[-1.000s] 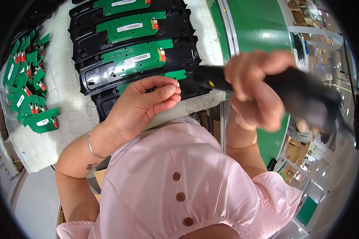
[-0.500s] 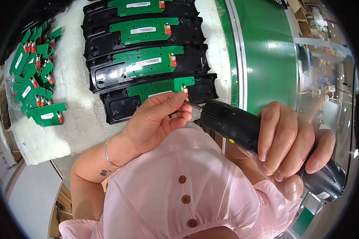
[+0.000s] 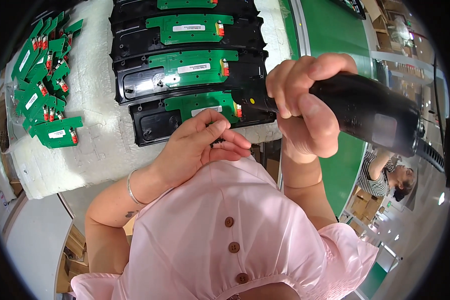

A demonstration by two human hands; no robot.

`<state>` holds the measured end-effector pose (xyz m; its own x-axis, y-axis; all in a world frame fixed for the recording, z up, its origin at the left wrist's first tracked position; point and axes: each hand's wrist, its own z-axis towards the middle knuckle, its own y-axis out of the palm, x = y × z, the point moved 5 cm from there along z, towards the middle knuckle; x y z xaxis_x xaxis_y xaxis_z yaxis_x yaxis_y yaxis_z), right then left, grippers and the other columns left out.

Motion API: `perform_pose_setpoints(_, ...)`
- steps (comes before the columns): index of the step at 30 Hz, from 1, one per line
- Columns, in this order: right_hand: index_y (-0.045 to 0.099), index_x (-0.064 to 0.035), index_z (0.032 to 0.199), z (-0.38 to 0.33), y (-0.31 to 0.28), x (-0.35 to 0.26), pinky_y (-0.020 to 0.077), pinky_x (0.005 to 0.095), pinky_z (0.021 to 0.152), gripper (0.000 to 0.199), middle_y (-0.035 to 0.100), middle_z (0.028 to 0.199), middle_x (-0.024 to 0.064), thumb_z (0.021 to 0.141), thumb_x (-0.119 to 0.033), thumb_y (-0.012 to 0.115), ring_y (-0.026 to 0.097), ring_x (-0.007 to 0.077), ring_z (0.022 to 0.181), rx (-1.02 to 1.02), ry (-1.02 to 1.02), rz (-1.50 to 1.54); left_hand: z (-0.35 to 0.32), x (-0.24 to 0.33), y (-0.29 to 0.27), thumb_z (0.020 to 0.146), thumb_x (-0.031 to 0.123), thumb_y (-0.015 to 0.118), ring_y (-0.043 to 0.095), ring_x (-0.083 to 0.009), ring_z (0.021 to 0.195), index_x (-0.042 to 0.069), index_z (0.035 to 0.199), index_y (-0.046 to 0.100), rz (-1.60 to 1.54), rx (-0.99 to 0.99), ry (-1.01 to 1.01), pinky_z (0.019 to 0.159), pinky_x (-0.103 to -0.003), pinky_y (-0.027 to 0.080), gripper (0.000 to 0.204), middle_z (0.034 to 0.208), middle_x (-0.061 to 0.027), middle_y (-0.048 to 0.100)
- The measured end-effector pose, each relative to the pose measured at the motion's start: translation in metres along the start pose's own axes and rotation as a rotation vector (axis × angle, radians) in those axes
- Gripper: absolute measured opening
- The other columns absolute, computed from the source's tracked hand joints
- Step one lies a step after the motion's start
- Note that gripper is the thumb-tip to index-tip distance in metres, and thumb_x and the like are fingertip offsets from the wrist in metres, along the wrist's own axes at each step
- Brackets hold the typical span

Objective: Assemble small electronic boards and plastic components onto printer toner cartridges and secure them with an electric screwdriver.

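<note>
A black electric screwdriver (image 3: pixel 370 107) is gripped in my right hand (image 3: pixel 307 107), its front end above the right part of the nearest green circuit board (image 3: pixel 177 103). Its bit cannot be seen. That board lies in a curved black plastic housing (image 3: pixel 147 125). Just on the near side of the housing, my left hand (image 3: pixel 185 150) is palm up with curled fingers, cradling several small black screws (image 3: pixel 217 142). The thumb is bent over the index finger; whether a screw is pinched there is unclear.
More housings with green boards (image 3: pixel 195 65) stand in a row beyond, on a white foam block (image 3: pixel 95 135). Loose boards (image 3: pixel 55 132) with red-and-white connectors are heaped at the left. A green surface (image 3: pixel 332 40) runs along the right; a person in a striped top (image 3: pixel 375 172) is farther right.
My right hand has swung the screwdriver away from my left fingertips, up and forward over the nearest board. My left hand has opened slightly, still with the screws. The view has shifted a little.
</note>
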<state>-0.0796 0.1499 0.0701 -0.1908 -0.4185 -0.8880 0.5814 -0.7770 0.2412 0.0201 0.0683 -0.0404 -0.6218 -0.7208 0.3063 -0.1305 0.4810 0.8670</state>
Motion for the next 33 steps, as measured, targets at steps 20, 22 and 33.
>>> perform_pose_setpoints(20,0.041,-0.0093,0.092,0.007,0.007,-0.065,0.0430,0.0184,0.055,0.030,0.053,0.054,-0.0097,0.064,-0.004,0.052,0.055,0.0017,0.051,-0.384,-0.175,0.115,0.000,0.001,0.008,0.088,0.013,0.054,0.059,-0.0085,0.074,0.002,0.101,0.056,-0.194,0.088,0.048,0.068,-0.019,0.051,0.017,0.089,-0.0045,0.060)
perform_pose_setpoints(22,0.045,-0.0112,0.083,0.001,0.009,-0.073,0.0450,0.0148,0.054,0.022,0.055,0.056,-0.0066,0.067,-0.008,0.060,0.056,0.0026,0.049,-0.267,-0.162,0.089,0.000,-0.001,0.004,0.088,0.013,0.053,0.059,-0.0079,0.073,0.002,0.100,0.056,-0.237,0.061,0.068,0.067,-0.018,0.051,0.017,0.089,-0.0040,0.060)
perform_pose_setpoints(33,0.047,-0.0127,0.083,-0.011,0.016,-0.065,0.0433,0.0151,0.048,0.027,0.054,0.054,-0.0059,0.068,-0.006,0.067,0.053,0.0042,0.046,-0.291,-0.087,0.055,0.005,-0.007,0.003,0.090,0.023,0.051,0.058,-0.0103,0.081,0.002,0.101,0.057,-0.323,-0.192,0.089,0.072,-0.020,0.049,0.025,0.092,-0.0053,0.060)
